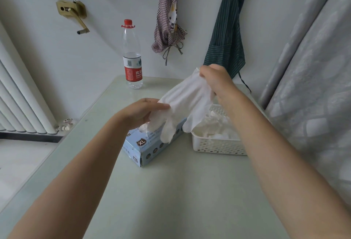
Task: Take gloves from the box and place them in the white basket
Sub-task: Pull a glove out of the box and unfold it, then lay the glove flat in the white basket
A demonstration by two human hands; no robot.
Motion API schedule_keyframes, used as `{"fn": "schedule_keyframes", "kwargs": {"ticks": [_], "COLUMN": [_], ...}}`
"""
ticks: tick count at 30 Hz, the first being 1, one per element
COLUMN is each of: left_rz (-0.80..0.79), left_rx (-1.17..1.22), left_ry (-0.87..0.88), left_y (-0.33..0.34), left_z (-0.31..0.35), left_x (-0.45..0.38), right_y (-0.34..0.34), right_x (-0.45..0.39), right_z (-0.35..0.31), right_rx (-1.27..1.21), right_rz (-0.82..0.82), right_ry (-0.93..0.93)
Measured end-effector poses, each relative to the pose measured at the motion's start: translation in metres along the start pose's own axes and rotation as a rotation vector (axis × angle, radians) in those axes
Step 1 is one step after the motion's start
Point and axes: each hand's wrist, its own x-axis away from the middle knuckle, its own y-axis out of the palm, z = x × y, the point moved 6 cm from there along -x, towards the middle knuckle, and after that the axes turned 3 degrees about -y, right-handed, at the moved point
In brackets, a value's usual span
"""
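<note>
Both hands hold one white glove (pixel 187 98) above the box (pixel 150 144) and basket (pixel 216 146) near the table's far right edge: right hand (pixel 215 79) grips its cuff, left hand (pixel 141 112) pinches its side.

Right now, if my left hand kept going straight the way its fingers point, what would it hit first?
The left hand points right, already pinching the white glove. Past the glove, it would probably meet the right forearm above the white basket, though depth is unclear.

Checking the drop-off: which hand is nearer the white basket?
Right. The right hand holds the glove just above the basket; the left hand is over the box.
</note>
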Motion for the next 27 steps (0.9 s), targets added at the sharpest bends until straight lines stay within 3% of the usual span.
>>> {"fn": "schedule_keyframes", "kwargs": {"ticks": [4,10,16,20,22,25,27], "left_rz": [0.090,0.313,0.345,0.407,0.440,0.273,0.095], "left_rx": [0.044,-0.515,-0.821,-0.985,-1.043,-1.017,-1.087], "left_ry": [0.036,-0.042,0.053,0.113,0.224,0.387,0.311], "left_y": [0.005,0.059,0.096,0.115,0.130,0.168,0.191], "left_z": [0.026,0.034,0.049,0.054,0.057,0.050,0.031], "left_x": [-0.020,-0.080,-0.117,-0.130,-0.128,-0.122,-0.123], "right_y": [-0.031,-0.075,-0.110,-0.143,-0.149,-0.147,-0.144], "right_x": [-0.005,-0.004,-0.007,-0.011,-0.010,-0.010,-0.008], "right_z": [0.029,0.121,0.167,0.185,0.190,0.190,0.186], "right_rx": [0.012,0.079,0.190,0.489,0.604,0.734,0.832], "right_rz": [0.064,0.050,0.086,0.123,0.131,0.125,0.128], "right_ry": [0.107,0.315,0.261,0.196,0.157,0.116,0.092]}}
